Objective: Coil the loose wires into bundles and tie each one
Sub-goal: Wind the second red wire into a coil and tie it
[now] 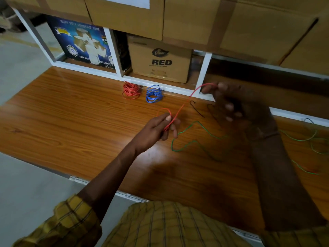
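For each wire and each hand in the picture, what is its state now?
red bundle: coiled, lying on the table
blue bundle: coiled, lying beside the red bundle
red wire: loose, stretched between both hands
green wire: loose, uncoiled on the table
black wire: loose on the table
left hand: pinches the red wire
right hand: holds the red wire

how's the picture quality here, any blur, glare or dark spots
Head view: right hand dark, motion-blurred, in shadow; left hand and red wire sharper; soft glare on the table; wide-angle bending of the shelf frame.
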`<state>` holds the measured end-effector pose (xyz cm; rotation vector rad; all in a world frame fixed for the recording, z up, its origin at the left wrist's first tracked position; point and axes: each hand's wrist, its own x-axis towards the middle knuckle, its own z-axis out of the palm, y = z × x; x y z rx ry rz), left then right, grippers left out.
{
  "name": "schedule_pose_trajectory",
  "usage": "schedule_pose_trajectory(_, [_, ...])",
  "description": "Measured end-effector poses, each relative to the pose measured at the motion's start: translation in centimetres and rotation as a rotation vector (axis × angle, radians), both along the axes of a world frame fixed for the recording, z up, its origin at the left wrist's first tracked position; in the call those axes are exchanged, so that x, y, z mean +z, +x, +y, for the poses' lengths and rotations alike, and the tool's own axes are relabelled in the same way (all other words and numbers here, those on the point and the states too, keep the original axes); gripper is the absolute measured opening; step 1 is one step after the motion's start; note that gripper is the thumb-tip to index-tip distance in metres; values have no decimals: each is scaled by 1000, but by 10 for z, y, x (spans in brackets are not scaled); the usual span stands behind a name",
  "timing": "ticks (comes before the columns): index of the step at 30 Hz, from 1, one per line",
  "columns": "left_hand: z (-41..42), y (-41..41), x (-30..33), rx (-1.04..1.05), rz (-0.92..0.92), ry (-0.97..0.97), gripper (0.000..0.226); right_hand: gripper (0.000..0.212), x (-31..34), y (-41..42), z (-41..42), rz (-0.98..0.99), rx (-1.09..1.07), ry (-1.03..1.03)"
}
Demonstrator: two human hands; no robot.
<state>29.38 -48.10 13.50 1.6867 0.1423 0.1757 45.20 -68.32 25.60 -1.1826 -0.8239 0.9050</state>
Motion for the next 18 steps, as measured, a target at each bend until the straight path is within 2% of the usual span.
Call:
schedule_pose_trajectory(2, [-4, 0, 2, -13, -34, -201, 41, 33, -14, 12, 13, 103, -85, 18])
schedule_pose_trajectory(4, [-3, 1, 3, -58, -78, -358, 47, 32, -35, 24, 28, 93, -241, -65])
schedule_pose_trajectory(7, [-4, -1, 10, -97, -109, -493, 49, 28, -66, 33, 46, -85, -473, -292])
schedule_pose_trajectory(9, [-6, -1, 17, -111, -123, -546, 47, 24, -89, 28, 54, -247, -545, -435])
schedule_pose_trajectory(12, [-7, 4, 28, -131, -151, -658, 47, 29, -127, 6, 64, -460, -442, -565])
schedule_pose_trajectory(14, [-3, 9, 32, -110, -177, -717, 47, 31, -144, -13, 68, -535, -330, -633])
schedule_pose_trajectory(16, [2, 15, 34, -66, -202, -742, 47, 42, -139, -42, 64, -494, -236, -679])
schedule_pose_trajectory(18, [9, 20, 33, 12, -206, -675, 46, 46, -127, -69, 56, -424, -72, -707])
